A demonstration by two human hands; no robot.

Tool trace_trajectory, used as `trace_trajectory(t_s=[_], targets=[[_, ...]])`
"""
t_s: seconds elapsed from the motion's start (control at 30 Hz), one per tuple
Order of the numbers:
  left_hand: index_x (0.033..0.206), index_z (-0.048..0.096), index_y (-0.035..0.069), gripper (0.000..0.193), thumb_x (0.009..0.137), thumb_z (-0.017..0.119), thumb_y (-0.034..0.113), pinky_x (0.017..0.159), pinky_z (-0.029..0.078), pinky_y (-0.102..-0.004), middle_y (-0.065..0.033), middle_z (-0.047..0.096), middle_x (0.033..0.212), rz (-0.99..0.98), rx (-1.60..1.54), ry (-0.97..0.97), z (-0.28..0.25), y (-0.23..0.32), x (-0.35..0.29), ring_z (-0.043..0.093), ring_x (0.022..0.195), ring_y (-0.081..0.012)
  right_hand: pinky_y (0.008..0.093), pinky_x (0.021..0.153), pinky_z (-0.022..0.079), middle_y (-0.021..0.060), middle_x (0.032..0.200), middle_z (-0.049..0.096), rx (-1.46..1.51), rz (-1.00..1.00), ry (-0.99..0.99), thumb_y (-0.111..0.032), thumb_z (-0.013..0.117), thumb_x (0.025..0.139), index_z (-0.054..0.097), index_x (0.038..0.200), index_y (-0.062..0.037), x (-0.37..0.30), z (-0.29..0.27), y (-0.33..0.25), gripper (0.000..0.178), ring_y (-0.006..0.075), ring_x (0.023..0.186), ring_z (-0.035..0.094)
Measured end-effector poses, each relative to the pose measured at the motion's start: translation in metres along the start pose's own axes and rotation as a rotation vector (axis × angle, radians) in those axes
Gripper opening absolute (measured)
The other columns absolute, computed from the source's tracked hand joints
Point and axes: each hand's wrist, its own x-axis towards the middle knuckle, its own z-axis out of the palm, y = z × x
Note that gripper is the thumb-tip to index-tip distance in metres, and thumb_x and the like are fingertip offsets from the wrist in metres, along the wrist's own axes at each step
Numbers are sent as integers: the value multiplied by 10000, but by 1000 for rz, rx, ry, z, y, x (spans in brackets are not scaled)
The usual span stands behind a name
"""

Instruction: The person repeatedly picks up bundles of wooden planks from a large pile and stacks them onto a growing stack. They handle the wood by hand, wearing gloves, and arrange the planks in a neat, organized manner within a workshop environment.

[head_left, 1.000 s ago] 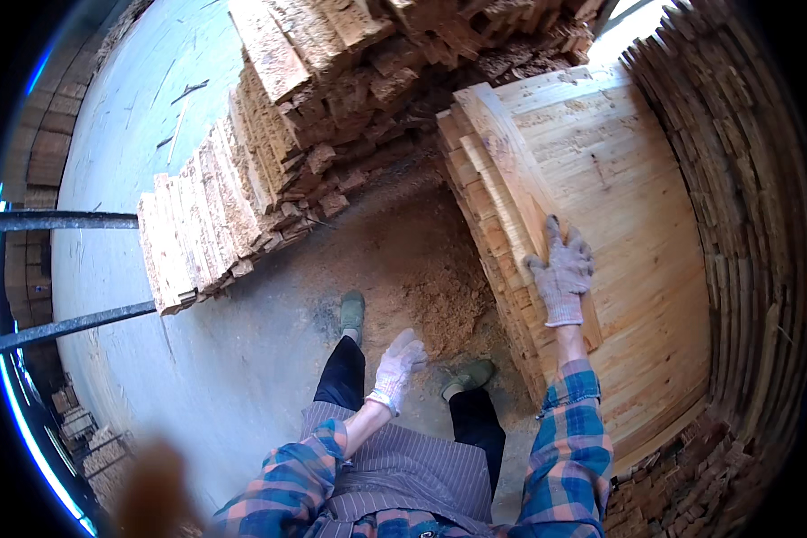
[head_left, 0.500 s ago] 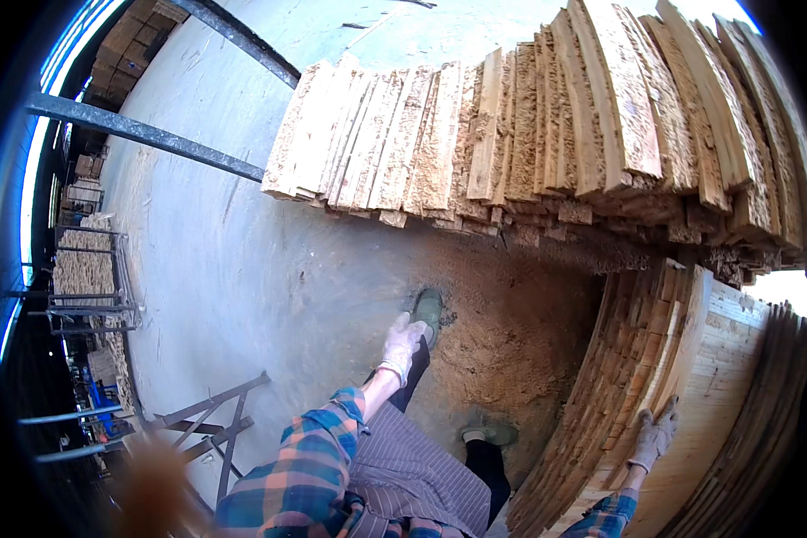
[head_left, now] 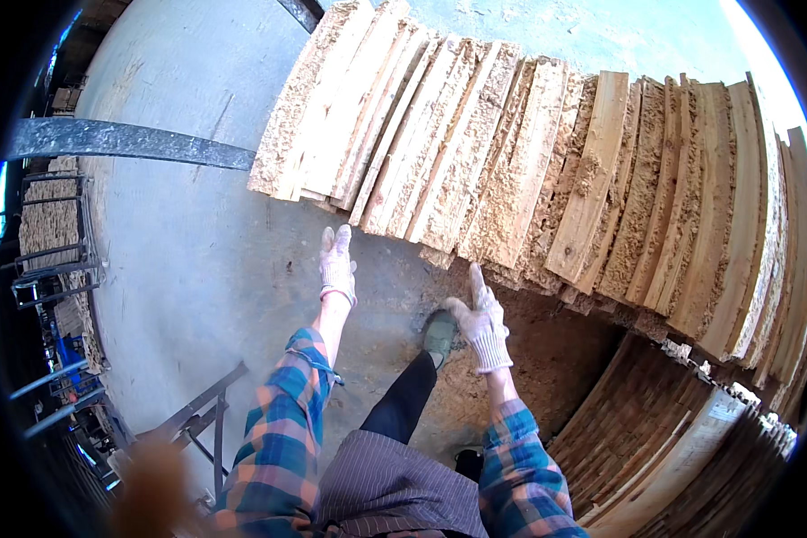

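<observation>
A long row of rough wooden boards [head_left: 439,134], set side by side and coated with sawdust, stretches across the far side. My left hand [head_left: 337,264], in a whitish work glove, reaches to the near ends of the boards at the left. Its fingers are stretched out and hold nothing; I cannot tell whether the tips touch the wood. Farther right, my gloved right hand [head_left: 481,318] is open below the boards' near edge, thumb apart and index finger pointing up at them. Nothing shows in it.
A second stack of boards [head_left: 637,421] stands at the lower right. A metal bar [head_left: 134,142] runs from the left to the row. Dark metal framing [head_left: 202,412] stands at lower left, and sawdust [head_left: 547,350] covers the floor by my green shoe [head_left: 439,334].
My right hand has left the lower-right stack and come over to the row of boards. My left hand has moved up and left toward the board ends. The view has shifted closer to the row.
</observation>
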Motion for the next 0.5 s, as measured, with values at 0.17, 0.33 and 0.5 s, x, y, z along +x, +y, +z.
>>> trace_trajectory(t_s=[0.17,0.33,0.5], targets=[[1430,292,87,755,880,551,534,1024,340,-544,-127,368,1427,-136,-228,-33,40,-1,60,409,1254,-365,401,931,460,245,1265,526,-46,185,242,-364,719,770,289,1451,-120,104,17,-64,842,364,1123,552],[1325,443,56,606,911,520,492,966,435,-517,-138,527,1275,-199,-542,-26,39,-28,98,551,1126,-311,362,963,438,236,1269,530,303,282,238,-215,780,741,308,1436,-49,122,25,-63,856,318,1135,549],[1288,477,15,531,898,590,358,944,462,-445,-141,542,1235,-254,-781,-142,51,-21,93,574,1070,-280,237,428,437,96,879,654,880,333,-110,-150,781,745,501,1236,13,134,31,-65,589,100,606,575]])
